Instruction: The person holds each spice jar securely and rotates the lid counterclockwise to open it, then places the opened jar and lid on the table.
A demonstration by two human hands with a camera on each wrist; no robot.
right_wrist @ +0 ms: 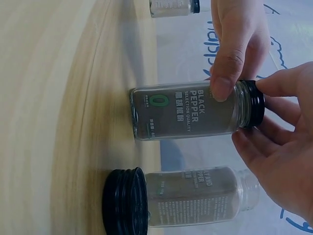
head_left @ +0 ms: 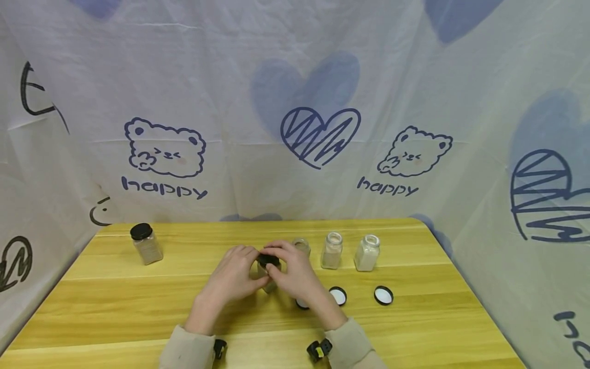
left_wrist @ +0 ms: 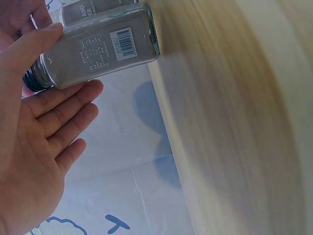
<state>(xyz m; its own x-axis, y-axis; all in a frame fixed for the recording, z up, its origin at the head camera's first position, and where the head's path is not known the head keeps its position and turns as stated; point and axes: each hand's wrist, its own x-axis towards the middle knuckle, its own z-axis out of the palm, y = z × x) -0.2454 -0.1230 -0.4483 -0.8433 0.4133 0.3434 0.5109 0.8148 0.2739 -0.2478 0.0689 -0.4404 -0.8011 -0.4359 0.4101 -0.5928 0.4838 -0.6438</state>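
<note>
A glass black pepper jar [right_wrist: 181, 112] with a black screw lid [right_wrist: 255, 104] stands upright on the table, between the two hands. My left hand [head_left: 234, 271] holds the jar below its neck, the thumb pressing its near face. From the other side my right hand [head_left: 295, 271] grips the lid, thumb and fingertips at its rim. The lid sits on the jar's mouth; whether it is tight cannot be seen. In the left wrist view, a barcode label [left_wrist: 123, 44] shows on the jar's side. An uncapped jar [right_wrist: 195, 198] stands beside it.
Two more uncapped jars [head_left: 332, 251] [head_left: 367, 253] stand to the right. In front of the uncapped row lie three loose black lids [head_left: 338, 295], white insides up. A capped jar [head_left: 146, 246] stands at the far left. A printed cloth [head_left: 239, 169] hangs behind the wooden table [head_left: 115, 307].
</note>
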